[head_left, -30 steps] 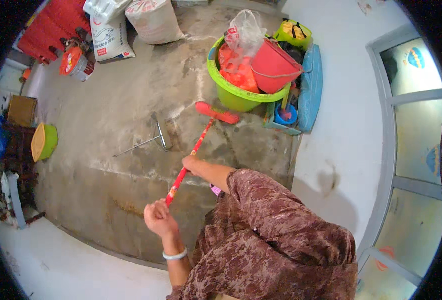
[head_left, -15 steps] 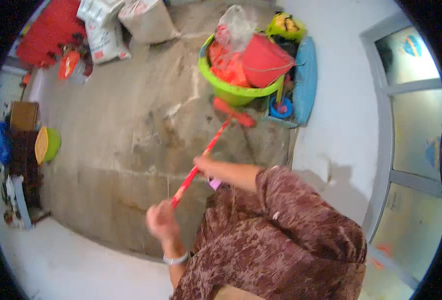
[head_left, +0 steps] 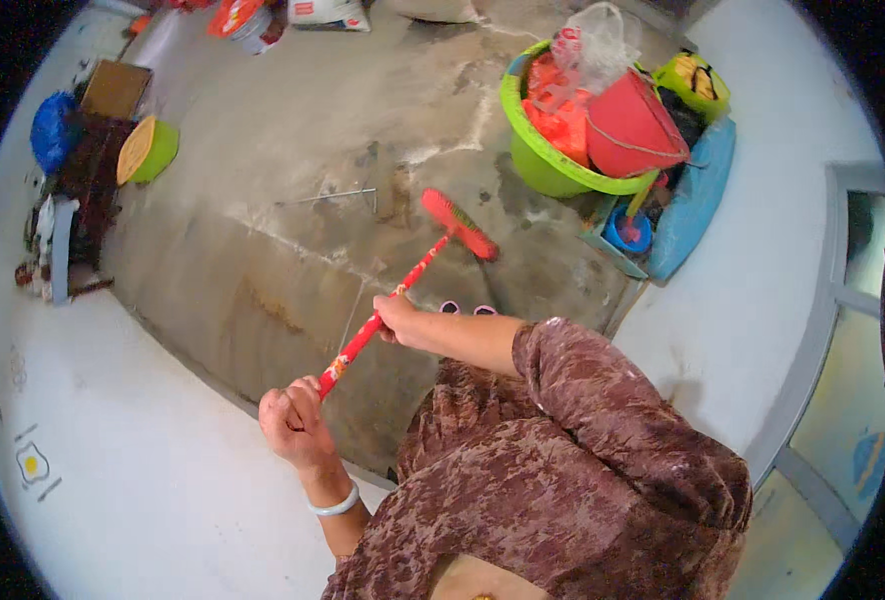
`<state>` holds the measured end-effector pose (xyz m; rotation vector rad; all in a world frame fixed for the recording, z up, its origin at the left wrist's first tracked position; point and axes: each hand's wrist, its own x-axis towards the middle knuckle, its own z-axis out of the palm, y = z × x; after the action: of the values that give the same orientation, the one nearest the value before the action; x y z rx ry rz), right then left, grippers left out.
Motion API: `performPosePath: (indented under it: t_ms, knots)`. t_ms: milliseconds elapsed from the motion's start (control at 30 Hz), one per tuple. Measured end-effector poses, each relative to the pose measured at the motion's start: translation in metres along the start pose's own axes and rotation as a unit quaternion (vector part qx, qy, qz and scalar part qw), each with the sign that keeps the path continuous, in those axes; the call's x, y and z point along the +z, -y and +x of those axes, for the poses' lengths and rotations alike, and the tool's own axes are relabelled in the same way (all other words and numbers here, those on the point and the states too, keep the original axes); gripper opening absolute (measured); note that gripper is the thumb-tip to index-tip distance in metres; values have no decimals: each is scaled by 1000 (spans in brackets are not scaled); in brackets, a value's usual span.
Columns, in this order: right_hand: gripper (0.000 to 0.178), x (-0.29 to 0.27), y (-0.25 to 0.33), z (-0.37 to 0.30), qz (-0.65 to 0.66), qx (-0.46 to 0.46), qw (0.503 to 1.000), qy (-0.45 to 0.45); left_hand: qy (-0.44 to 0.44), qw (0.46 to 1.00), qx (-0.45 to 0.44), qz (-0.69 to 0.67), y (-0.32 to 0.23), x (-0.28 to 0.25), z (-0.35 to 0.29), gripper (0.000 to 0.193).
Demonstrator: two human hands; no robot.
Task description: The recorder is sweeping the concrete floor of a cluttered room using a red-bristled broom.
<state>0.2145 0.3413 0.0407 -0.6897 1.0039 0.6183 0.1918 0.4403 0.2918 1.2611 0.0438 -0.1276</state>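
Note:
A push broom has a red patterned handle (head_left: 358, 343) and a red bristled head (head_left: 460, 225), which rests on the stained concrete floor. Around the top end of the handle my left hand (head_left: 298, 418) is closed, a pale bangle on its wrist. Farther down the same handle my right hand (head_left: 397, 318) is wrapped round it. The handle slants from my left hand away to the right. To the left of the broom head lies a thin metal rod with a bent end (head_left: 333, 196).
Right of the broom stands a green tub (head_left: 548, 165) with bags and a red bucket (head_left: 628, 125). A blue crate-like container (head_left: 698, 205) leans by the right wall. Along the left stand a yellow-green bucket (head_left: 161, 152), a blue bag (head_left: 55, 132) and a carton (head_left: 115, 90). White sacks (head_left: 329, 12) are at the back.
The broom head has moved left, away from the tub's base. My view has shifted, so the tub appears farther right and the sacks higher. Both hands keep their hold on the handle.

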Motion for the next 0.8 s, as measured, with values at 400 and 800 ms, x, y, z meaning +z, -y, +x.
performPosePath:
  t_ms: [400, 800]
  knots:
    - [12, -120, 50, 202, -607, -249, 754, 15, -177, 979, 51, 84, 173, 22, -29, 27]
    - [22, -32, -90, 14, -382, 139, 911, 61, -265, 960, 1, -88, 52, -45, -144, 35]
